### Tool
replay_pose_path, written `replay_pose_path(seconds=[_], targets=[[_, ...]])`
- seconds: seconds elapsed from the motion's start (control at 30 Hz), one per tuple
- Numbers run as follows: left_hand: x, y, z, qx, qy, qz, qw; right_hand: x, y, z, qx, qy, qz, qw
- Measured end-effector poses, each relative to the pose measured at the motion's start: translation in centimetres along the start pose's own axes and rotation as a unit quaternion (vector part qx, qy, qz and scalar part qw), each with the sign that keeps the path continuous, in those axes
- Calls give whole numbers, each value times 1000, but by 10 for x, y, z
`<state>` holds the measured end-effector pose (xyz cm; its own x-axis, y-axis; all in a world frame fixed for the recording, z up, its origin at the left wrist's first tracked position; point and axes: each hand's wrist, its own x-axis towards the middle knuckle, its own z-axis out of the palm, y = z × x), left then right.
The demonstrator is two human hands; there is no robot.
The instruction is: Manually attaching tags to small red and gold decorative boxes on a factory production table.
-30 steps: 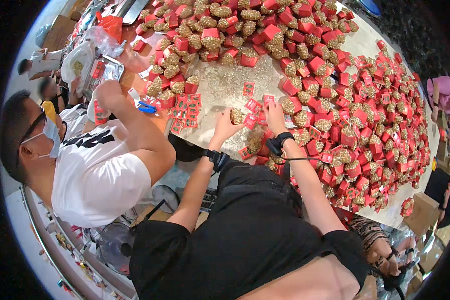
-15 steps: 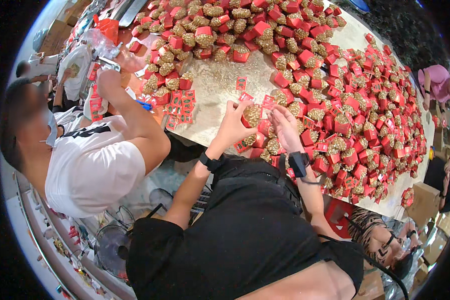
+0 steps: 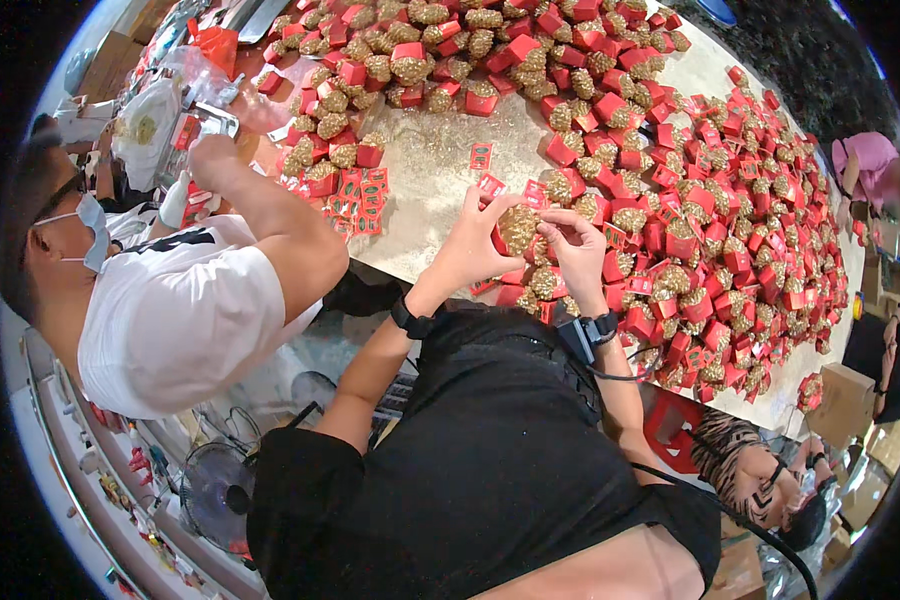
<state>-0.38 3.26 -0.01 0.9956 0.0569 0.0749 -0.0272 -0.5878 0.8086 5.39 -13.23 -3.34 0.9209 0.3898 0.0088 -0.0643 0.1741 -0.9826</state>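
Observation:
Curled fingers and thumb of my left hand (image 3: 473, 245) hold a gold bumpy ornament, shaped like a pine cone with a red box-like base (image 3: 516, 231), upright just over the table edge. Close against its right side is my right hand (image 3: 578, 248), thumb and forefinger pinched together at the ornament's upper part. Whatever sits in that pinch is too small to make out. Small red cards with a green mark lie beyond my hands, one (image 3: 481, 156) by itself and another (image 3: 491, 185) nearer. More of these ornaments crowd around my right hand.
A large heap of red-and-gold ornaments (image 3: 690, 225) covers the table (image 3: 425, 150) to the right and back. Red cards (image 3: 358, 200) lie in a cluster at the left. A person in a white shirt (image 3: 185, 310) works close on my left. A fan (image 3: 218, 490) stands below.
My right hand has moved in against the ornament, its fingertips now pinched at the upper part. The left hand keeps its hold. The person on the left has lowered a hand slightly.

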Motion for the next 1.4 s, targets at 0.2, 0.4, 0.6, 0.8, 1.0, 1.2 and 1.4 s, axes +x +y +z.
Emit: replay_pose_path(seconds=[0.2,0.4,0.6,0.8,1.0,1.2,1.4], targets=[[1,6,-5,10,-1,21,1000,-2,-4,1,-14,7,-41,999],[-1,8,-5,40,-4,66,997,-4,-14,-5,-48,-26,-21,998],[-6,20,-7,99,35,87,991,0,-34,-3,-72,-43,67,994],[-9,32,-9,153,40,96,983,3,-36,-7,-17,-57,110,992],[-14,24,0,213,19,165,963,9,-36,-26,-18,-141,272,952],[-20,34,6,178,20,92,980,-2,-43,-9,75,-47,355,931],[-8,25,12,92,-55,58,993,-8,-40,-25,35,-33,326,944]])
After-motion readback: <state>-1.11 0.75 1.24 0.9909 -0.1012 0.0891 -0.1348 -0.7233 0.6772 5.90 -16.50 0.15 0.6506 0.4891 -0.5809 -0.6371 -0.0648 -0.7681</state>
